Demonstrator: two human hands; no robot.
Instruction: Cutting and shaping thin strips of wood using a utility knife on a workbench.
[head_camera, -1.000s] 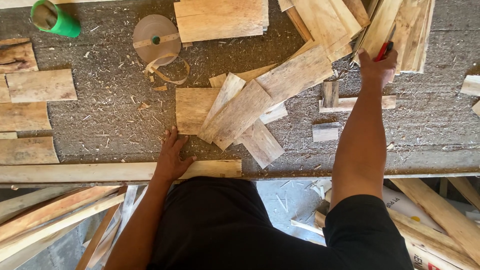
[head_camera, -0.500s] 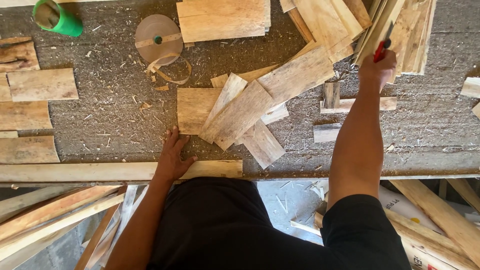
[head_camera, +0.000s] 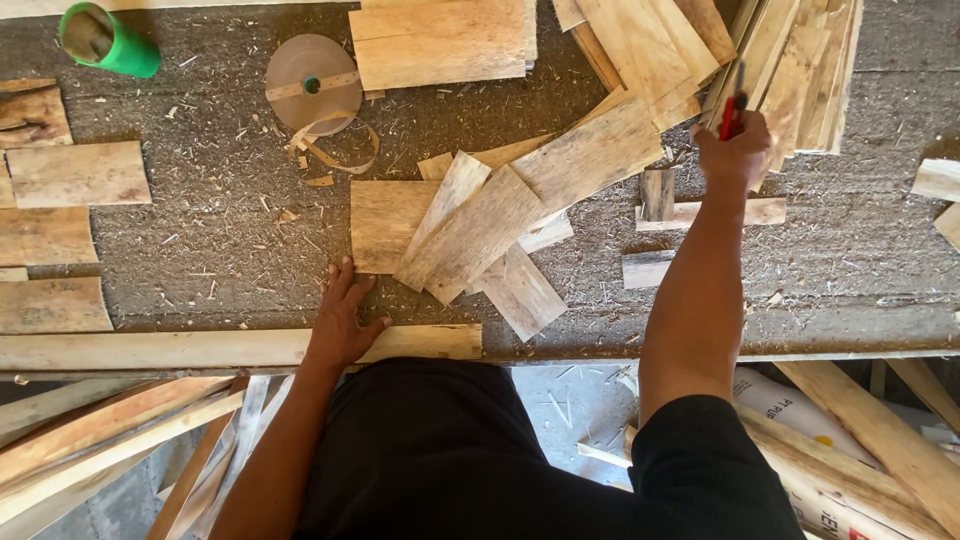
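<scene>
Right grip (head_camera: 735, 150) closed around a red-handled tool (head_camera: 730, 115), arm stretched far out across the counter (head_camera: 200, 240). Left grip (head_camera: 340, 315) open and flat, palm down, fingers spread, resting at the near edge and holding nothing.

Largest near the right grip: a stack of long wooden slats (head_camera: 800, 70) just beyond and to its right, the tool's tip up against them. Fanned boards (head_camera: 650, 45) lying just to the left of that grip. A heap of overlapping plywood offcuts (head_camera: 520, 210) between the two grips, its nearest square piece just beyond the left fingertips. A long wooden batten (head_camera: 150, 348) along the counter's near edge, partly under the left palm. Flat rectangular boards (head_camera: 75, 175) well to the left of the left grip. Small wood blocks (head_camera: 660, 195) just below and left of the right grip. A roll of brown edging tape (head_camera: 312, 72) and a green cup (head_camera: 105, 40) far beyond the left grip.
</scene>
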